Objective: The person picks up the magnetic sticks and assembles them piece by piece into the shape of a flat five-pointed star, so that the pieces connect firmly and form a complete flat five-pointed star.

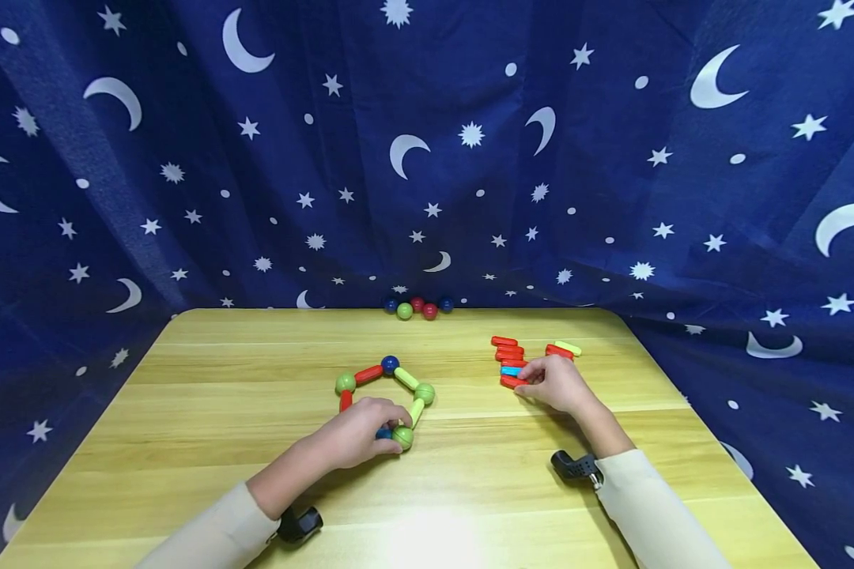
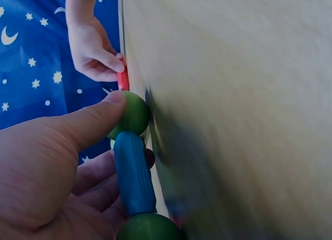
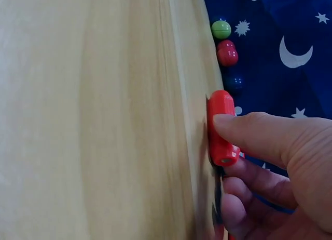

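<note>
On the table, several coloured balls and rods form a ring. My left hand (image 1: 363, 433) grips a green ball (image 1: 402, 438) at the ring's near right corner, thumb on its near side. A blue rod (image 2: 135, 172) joins that ball to another green ball (image 2: 149, 228) in the left wrist view. Farther round the ring are a dark blue ball (image 1: 390, 364), a green ball (image 1: 424, 393) and yellow-green rods. To the right, my right hand (image 1: 558, 383) pinches a red rod (image 3: 222, 131) with a metallic end, beside a light blue rod (image 1: 510, 371).
More red rods (image 1: 510, 352) lie in a row beyond the right hand. Another red rod (image 1: 559, 352) and a yellow-green rod (image 1: 568, 348) lie to its right. Several loose balls (image 1: 430, 311) sit at the table's far edge, before a dark blue curtain (image 1: 427, 197).
</note>
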The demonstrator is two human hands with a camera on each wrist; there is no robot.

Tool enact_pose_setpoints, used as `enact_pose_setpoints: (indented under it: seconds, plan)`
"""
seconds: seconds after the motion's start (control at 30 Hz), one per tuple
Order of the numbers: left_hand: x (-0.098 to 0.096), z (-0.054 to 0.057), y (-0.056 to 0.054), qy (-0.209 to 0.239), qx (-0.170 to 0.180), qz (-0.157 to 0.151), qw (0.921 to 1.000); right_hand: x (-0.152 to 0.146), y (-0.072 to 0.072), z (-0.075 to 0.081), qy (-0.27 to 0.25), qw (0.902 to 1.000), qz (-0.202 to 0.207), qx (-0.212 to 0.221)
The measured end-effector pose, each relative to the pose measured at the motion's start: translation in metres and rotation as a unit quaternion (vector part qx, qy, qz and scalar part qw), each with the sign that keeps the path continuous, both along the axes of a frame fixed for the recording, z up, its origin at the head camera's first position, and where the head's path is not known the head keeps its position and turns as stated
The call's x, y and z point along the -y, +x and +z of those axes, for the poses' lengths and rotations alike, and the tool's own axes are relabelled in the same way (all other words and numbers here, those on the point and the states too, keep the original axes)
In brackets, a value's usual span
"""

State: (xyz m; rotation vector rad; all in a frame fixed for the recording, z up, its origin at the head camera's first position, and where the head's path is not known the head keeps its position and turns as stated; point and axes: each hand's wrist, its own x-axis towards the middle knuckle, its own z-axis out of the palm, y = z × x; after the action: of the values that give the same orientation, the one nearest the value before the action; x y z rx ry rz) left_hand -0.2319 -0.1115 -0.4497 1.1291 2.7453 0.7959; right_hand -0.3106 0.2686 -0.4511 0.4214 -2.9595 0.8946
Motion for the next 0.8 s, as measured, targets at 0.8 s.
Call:
enact_pose_setpoints:
  seconds: [0.8]
  plan:
    - [-0.002,0.001,0.001,0.015,0.021,0.011,0.9996,0.012,0.013,0.004,-0.012,0.9996,0.005,0.023]
